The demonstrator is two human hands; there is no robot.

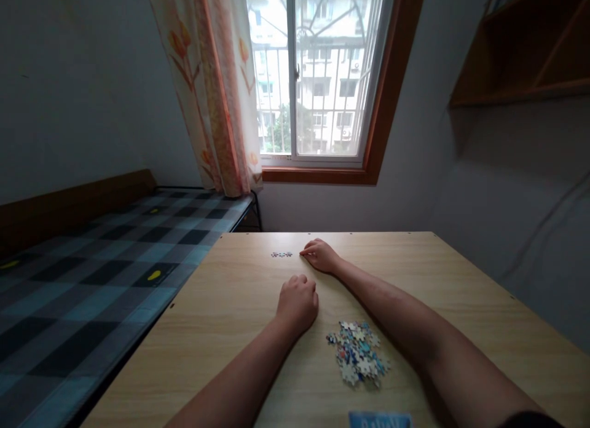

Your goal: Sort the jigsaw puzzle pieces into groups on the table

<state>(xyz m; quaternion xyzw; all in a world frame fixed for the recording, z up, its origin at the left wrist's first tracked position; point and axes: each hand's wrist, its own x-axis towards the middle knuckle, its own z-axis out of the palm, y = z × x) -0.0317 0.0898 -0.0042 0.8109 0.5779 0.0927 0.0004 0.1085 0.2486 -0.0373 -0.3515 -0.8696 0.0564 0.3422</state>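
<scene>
A short row of joined jigsaw puzzle pieces (281, 254) lies near the far edge of the table. Just to its right, my right hand (319, 254) rests on the tabletop, thumb and fingertips pinched together; anything between them is too small to make out. Closer to me, my left hand (298, 300) is curled into a loose fist on the wood, and its inside is hidden. A heap of loose puzzle pieces (358, 353), some pale and some blue or multicoloured, sits between my forearms.
The light wooden table (207, 329) ends below the window (322, 77). At the bottom edge, part of a blue printed box or card (380, 419) shows. A bed with a checked cover (106, 262) stands along the left. Upper right hangs a wooden shelf (520, 65).
</scene>
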